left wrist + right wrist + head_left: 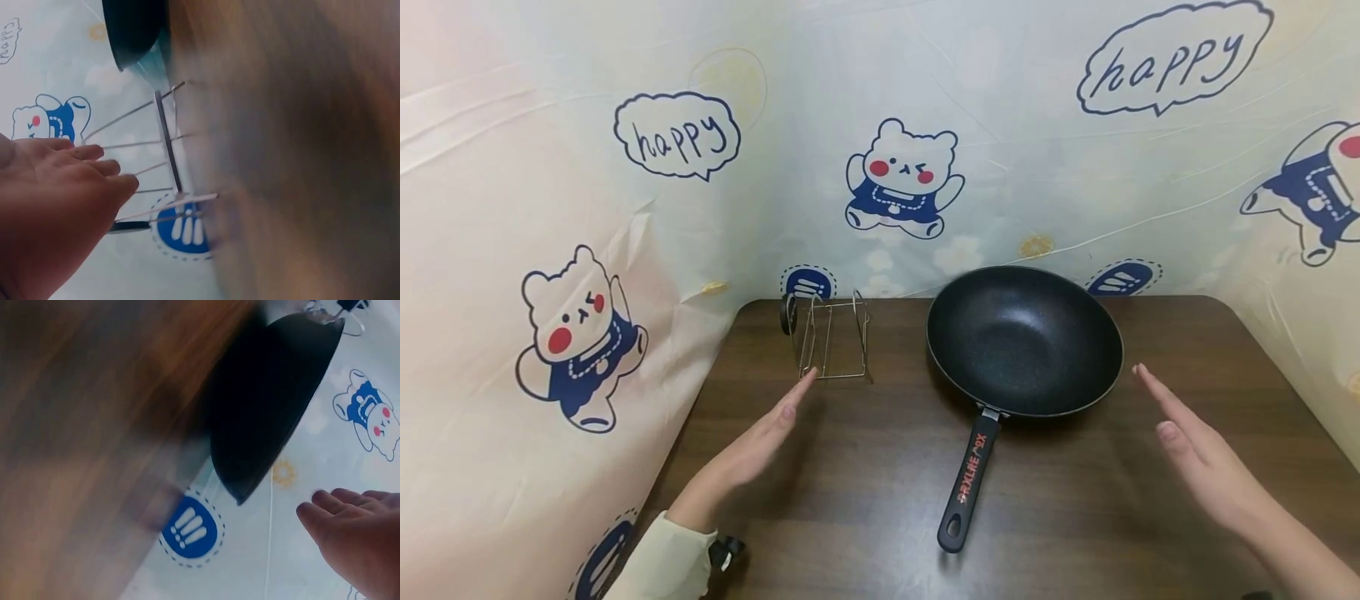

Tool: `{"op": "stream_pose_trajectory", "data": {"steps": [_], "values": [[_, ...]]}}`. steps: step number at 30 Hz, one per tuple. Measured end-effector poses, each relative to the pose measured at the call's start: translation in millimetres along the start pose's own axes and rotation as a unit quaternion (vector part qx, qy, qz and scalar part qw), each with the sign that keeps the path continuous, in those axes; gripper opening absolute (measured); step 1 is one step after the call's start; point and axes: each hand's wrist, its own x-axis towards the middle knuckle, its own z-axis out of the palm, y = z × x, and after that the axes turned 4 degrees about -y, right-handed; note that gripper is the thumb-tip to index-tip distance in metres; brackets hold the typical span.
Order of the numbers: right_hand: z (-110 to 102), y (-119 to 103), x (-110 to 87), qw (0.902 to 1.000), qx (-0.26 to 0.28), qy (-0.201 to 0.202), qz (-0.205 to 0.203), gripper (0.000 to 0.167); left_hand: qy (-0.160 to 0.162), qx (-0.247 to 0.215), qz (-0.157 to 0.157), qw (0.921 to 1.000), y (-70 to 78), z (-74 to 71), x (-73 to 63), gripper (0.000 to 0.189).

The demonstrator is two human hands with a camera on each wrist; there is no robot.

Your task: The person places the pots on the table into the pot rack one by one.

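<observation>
A black frying pan (1026,346) sits on the brown table, its handle (968,483) with red lettering pointing toward the front. To its left stands a wire rack (838,342) with a round black piece on its left side. My left hand (760,442) is held with straight fingers, its fingertips overlapping the rack's front edge in the head view. On the other side my right hand (1198,462) reaches in with fingers extended, just right of the pan's rim. Neither hand holds anything. In the left wrist view the rack (165,144) lies beyond the fingertips.
Behind the table (850,517) hangs a pale cloth (1015,167) printed with bears and "happy" bubbles; it also runs along both sides. A black strap (726,552) shows at the left cuff.
</observation>
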Motion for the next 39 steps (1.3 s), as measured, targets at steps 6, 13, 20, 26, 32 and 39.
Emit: {"op": "stream_pose_trajectory", "data": {"steps": [6,13,20,26,32,39], "values": [[8.2,-1.4,-0.7,0.9908,0.131,0.002,-0.034,0.049,-0.048,-0.149,0.03,0.9871,-9.1,8.3,6.7,0.073],[16.7,9.3,0.0,0.935,0.344,-0.078,-0.04,0.064,-0.088,-0.331,0.026,0.9392,-10.4,22.3,13.5,0.085],[25.7,11.7,-4.6,0.8493,0.512,-0.127,0.02,0.072,-0.09,-0.452,-0.027,0.887,-6.3,38.8,15.3,0.093],[37.6,13.0,-6.3,0.7105,0.681,-0.172,0.042,0.077,-0.106,-0.516,-0.066,0.8476,-5.0,49.9,18.0,0.103],[52.9,15.7,-5.5,0.6224,0.755,-0.194,0.068,0.078,-0.12,-0.554,-0.102,0.8172,-2.1,64.6,17.7,0.108],[69.9,15.3,-4.1,0.5706,0.789,-0.204,0.103,0.078,-0.14,-0.577,-0.109,0.7969,2.9,83.3,19.3,0.107]]}}
